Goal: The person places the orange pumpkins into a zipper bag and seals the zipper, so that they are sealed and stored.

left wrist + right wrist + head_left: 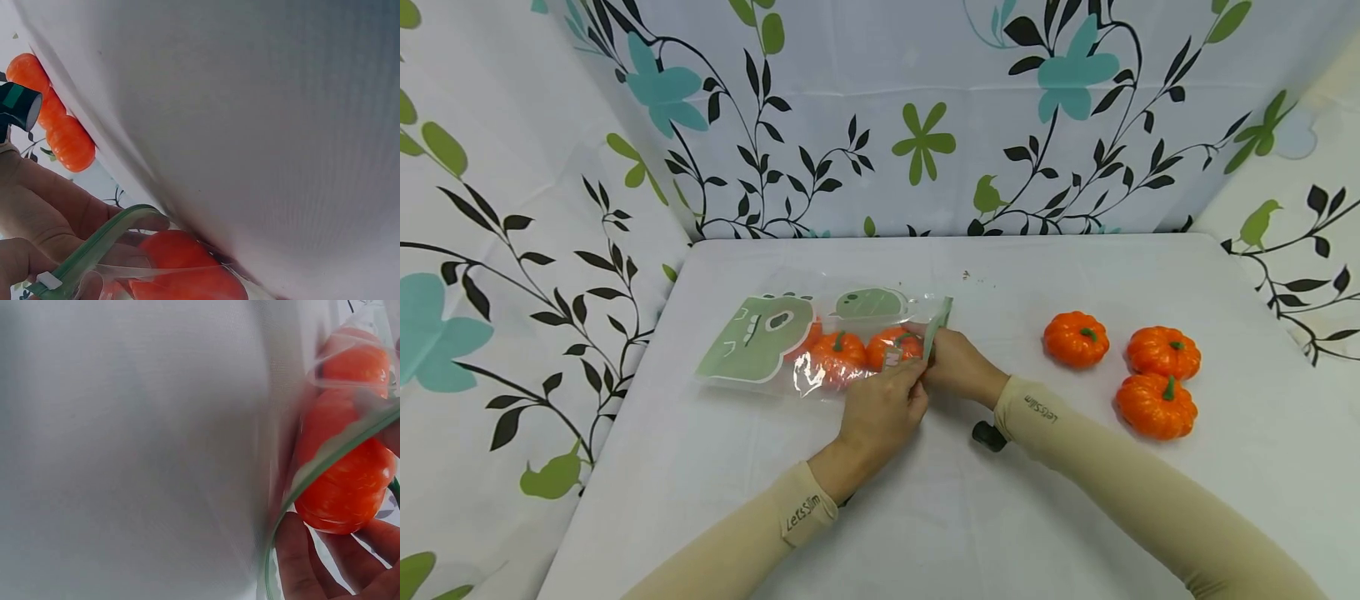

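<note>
A clear zip bag with a green dinosaur print lies on the table, holding orange toy pumpkins. My left hand pinches the near side of its mouth, by the green zip strip and the small white slider. My right hand reaches in at the mouth from the right. Its fingers are extended, with the tips against the end of the nearest pumpkin. The strip arches across that pumpkin in the right wrist view. In the head view the bag edge partly hides the right fingertips.
Three more pumpkins sit right of the bag: one stands apart, while another is close behind the third. All rest on the white table. Behind it hangs a patterned cloth. A black wrist camera sits under the right wrist.
</note>
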{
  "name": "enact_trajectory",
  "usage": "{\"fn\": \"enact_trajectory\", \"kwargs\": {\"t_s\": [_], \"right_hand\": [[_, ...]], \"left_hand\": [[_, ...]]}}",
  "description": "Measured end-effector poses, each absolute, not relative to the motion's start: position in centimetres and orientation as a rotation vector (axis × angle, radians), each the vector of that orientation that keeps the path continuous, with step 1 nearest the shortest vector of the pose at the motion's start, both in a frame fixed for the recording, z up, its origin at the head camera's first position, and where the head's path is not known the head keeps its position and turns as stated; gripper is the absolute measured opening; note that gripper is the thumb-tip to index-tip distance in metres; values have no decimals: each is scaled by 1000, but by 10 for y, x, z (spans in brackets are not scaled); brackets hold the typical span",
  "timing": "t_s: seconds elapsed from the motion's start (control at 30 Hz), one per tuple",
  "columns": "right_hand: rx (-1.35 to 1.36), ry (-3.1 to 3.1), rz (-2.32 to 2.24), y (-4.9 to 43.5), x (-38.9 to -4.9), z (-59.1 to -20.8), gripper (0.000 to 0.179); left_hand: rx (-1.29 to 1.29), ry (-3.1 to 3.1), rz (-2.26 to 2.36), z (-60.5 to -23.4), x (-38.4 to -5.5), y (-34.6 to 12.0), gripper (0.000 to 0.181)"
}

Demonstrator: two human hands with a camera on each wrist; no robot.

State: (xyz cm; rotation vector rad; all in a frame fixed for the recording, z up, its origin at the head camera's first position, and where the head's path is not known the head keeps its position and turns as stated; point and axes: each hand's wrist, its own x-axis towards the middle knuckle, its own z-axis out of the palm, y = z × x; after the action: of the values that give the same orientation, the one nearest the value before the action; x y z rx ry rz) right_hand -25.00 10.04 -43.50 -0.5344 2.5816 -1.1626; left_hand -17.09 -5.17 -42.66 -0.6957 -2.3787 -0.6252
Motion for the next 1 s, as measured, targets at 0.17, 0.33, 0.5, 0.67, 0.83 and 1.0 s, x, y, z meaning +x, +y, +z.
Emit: {"fn": "enact_trajectory", "kwargs": {"t_s": [0.17,0.33,0.5,0.67,0.83,1.0], "right_hand": [[-498,2572,-1186,103,-248,-435,80],[-424,2564,-1239,114,-242,-429,79],[-357,2642,-1207,124,-238,-423,60],[-362,2558,-1218,125,-237,-421,40],[-385,2447,-1280,122,-237,-424,32],[-385,2420,-1342,118,-239,-426,44]], "left_hand": [[-698,-2367,-601,-426,-171,-52,24],[-715,-2363,-601,-426,-172,-52,21],[-708,-2372,-602,-426,-172,-53,23],[-705,-2383,-595,-426,-172,-53,25],[-712,-2388,-610,-427,-171,-53,26],[-707,-2391,-632,-428,-171,-52,28]]}}
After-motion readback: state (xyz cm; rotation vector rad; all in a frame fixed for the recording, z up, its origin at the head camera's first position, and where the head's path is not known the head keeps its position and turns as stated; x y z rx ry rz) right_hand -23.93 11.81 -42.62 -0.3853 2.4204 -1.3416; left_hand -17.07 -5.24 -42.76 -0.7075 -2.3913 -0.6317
